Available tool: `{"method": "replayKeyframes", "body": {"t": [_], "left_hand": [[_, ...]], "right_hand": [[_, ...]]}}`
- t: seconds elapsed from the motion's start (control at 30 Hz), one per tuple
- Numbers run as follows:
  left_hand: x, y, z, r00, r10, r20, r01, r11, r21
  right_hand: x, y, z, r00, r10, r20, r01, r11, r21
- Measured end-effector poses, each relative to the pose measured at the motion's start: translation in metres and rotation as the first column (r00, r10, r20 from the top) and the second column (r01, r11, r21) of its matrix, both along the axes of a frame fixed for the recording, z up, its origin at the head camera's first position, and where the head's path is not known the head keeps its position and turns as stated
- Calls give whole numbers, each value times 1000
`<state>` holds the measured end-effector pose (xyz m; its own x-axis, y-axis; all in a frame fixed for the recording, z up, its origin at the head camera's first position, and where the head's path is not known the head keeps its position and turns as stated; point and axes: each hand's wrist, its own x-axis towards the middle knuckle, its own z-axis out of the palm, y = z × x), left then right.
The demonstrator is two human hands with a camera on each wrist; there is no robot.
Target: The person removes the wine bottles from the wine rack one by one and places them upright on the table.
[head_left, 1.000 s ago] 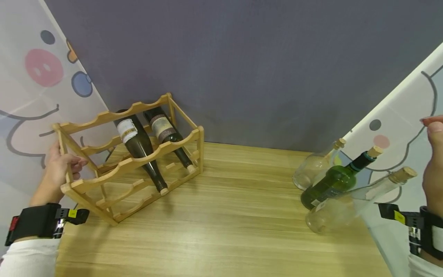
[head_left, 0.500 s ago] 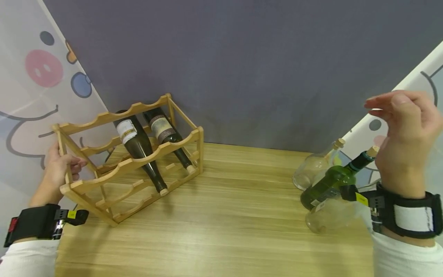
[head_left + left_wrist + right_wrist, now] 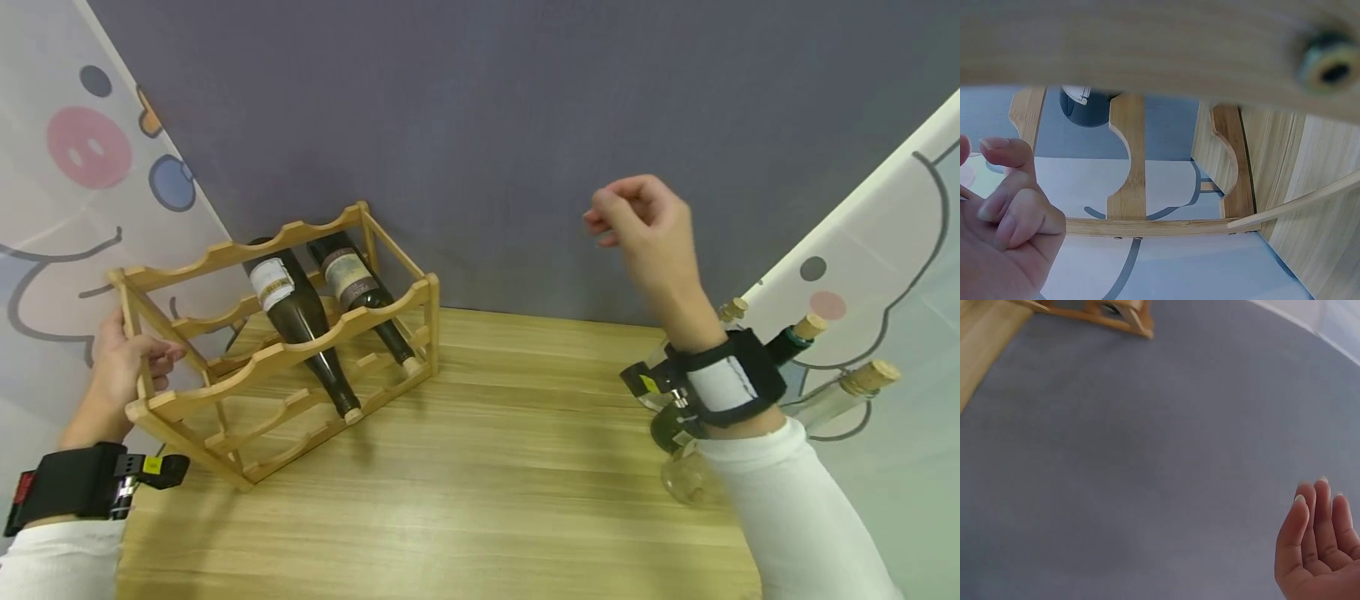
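1. The tabletop [image 3: 480, 475], in light wood grain, spreads nearest the person and runs under everything else.
2. The left hand [image 3: 123, 362] is at the left end of the wooden rack [image 3: 273, 357], its grip curled round a bar there. Touching it, this is the nearer of the 2 hands.
3. The rack sits on the left, its long axis slanting from near left to far right.
4. 2 dark bottles lie crosswise in it beneath the wavy top rails: a white-labelled bottle [image 3: 298, 315] and, just beside it on the right, a cream-labelled bottle [image 3: 358, 287]. Their corks point toward the near right (which tier bears them is hard to tell).
5. On the right, partly hidden by the white sleeve [image 3: 798, 500] and wrist strap [image 3: 723, 385], 3 corked bottles stand near each other: a nearer clear bottle [image 3: 828, 402], a green bottle [image 3: 786, 345] and a farther clear bottle [image 3: 732, 311].
6. The right hand [image 3: 651, 233] is raised, well apart from the rack, its grip loosely bent and holding nothing; from it, the rack lies left and back toward the person.
7. Farthest is the grey panel [image 3: 480, 125].
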<state>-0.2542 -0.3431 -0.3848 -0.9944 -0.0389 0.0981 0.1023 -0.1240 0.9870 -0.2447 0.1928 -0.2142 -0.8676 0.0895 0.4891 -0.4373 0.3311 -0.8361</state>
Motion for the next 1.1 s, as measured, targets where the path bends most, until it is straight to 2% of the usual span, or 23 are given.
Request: {"method": "replayKeyframes", "body": {"t": [0.17, 0.33, 0.47, 0.6, 0.73, 0.8, 0.87, 0.93, 1.0, 1.1], "left_hand": [[0, -1, 0, 1000, -1, 3, 1, 1000, 1], [2, -3, -1, 1000, -4, 4, 4, 1000, 10], [3, -4, -3, 999, 13, 31, -13, 1000, -17], [2, -2, -3, 998, 22, 54, -20, 999, -33], [1, -1, -3, 999, 8, 36, -8, 1000, -23], [0, -2, -3, 1000, 0, 24, 1, 1000, -20], [1, -2, -3, 1000, 6, 25, -6, 1000, -16], [1, -3, -3, 999, 19, 37, -18, 1000, -19], [2, -3, -4, 999, 28, 44, -27, 999, -23], [3, -4, -4, 999, 21, 32, -20, 1000, -17]], "right_hand": [[-15, -35, -11, 993, 14, 117, -39, 976, 214], [-18, -73, -28, 971, 70, 230, -158, 909, 387], [-16, -104, -49, 941, 100, 324, -247, 857, 453], [-13, -131, -69, 903, 143, 404, -358, 770, 529], [-10, -150, -89, 832, 212, 512, -512, 648, 564], [-8, -158, -99, 793, 211, 572, -565, 606, 560], [-7, -167, -110, 762, 197, 616, -595, 589, 547], [-5, -178, -120, 742, 163, 650, -601, 591, 538], [-2, -189, -129, 738, 115, 665, -592, 584, 556], [3, -204, -145, 756, 47, 653, -557, 571, 603]]}}
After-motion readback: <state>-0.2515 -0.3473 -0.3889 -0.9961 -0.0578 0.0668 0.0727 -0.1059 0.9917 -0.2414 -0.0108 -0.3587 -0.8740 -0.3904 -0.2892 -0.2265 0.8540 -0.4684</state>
